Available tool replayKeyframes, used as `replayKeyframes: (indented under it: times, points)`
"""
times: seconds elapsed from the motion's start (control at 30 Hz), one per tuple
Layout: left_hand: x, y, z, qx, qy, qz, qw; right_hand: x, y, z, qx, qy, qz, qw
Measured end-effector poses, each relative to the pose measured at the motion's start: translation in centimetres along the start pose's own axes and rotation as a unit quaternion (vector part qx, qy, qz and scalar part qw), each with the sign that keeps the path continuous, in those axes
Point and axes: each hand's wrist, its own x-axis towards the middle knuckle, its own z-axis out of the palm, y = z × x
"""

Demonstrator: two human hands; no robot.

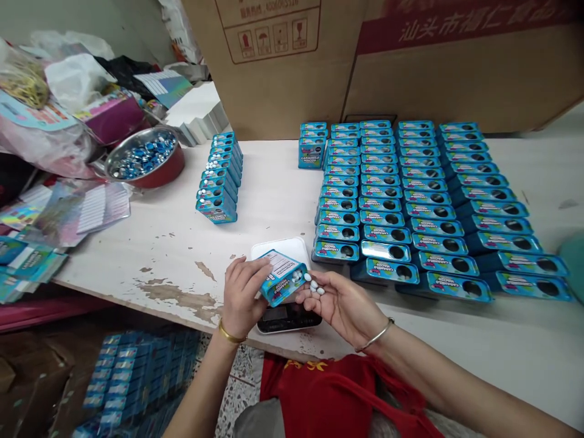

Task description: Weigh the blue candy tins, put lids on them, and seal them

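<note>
My left hand (244,292) is wrapped round a blue candy tin (283,277), which is tilted with its round hole towards the right. White candies fill the hole. Beside it, my right hand (349,307) is palm up and cups several loose white candies (314,287) in its fingers, close against the hole. Beneath the tin and hands stands a kitchen scale (289,319) with a white plate (283,246) and a dark front. Its display is partly hidden, and I cannot read it.
Rows of blue tins with dark holes (383,204) stand on the right. A shorter row of candy-filled tins (216,210) stands to the left. Further left is a metal bowl of small blue-and-silver pieces (155,173). Large cartons (292,79) close off the back.
</note>
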Motion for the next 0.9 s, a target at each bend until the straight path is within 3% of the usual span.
replayKeyframes:
  times: [0.13,0.3,0.4,0.57,0.73,0.8,0.9]
  points:
    - [-0.5,0.1,1.2,-0.145,0.009,-0.102,0.984,-0.6,-0.7,-0.2,-0.038,0.000,-0.006,0.999]
    - [-0.6,0.6,2.7,-0.320,-0.002,-0.268,0.909,-1.1,-1.2,-0.5,-0.083,0.018,-0.037,0.996]
    - [-0.6,0.6,3.4,-0.383,-0.002,-0.316,0.868,-1.3,-1.1,-0.7,-0.087,0.021,-0.042,0.995]
    - [-0.7,0.1,3.7,-0.420,-0.023,-0.299,0.857,-1.6,-0.9,-1.3,-0.086,0.029,-0.034,0.995]
    - [-0.6,-1.0,1.9,-0.391,-0.070,-0.228,0.889,-2.4,-0.6,-2.9,-0.092,0.036,-0.015,0.995]
    - [-0.6,-1.8,0.6,-0.382,-0.057,-0.199,0.901,-2.8,-0.5,-3.8,-0.090,0.044,-0.008,0.995]
    - [-0.7,-2.7,-1.3,-0.373,0.011,-0.200,0.906,-3.3,-0.1,-5.5,-0.088,0.071,0.011,0.994]
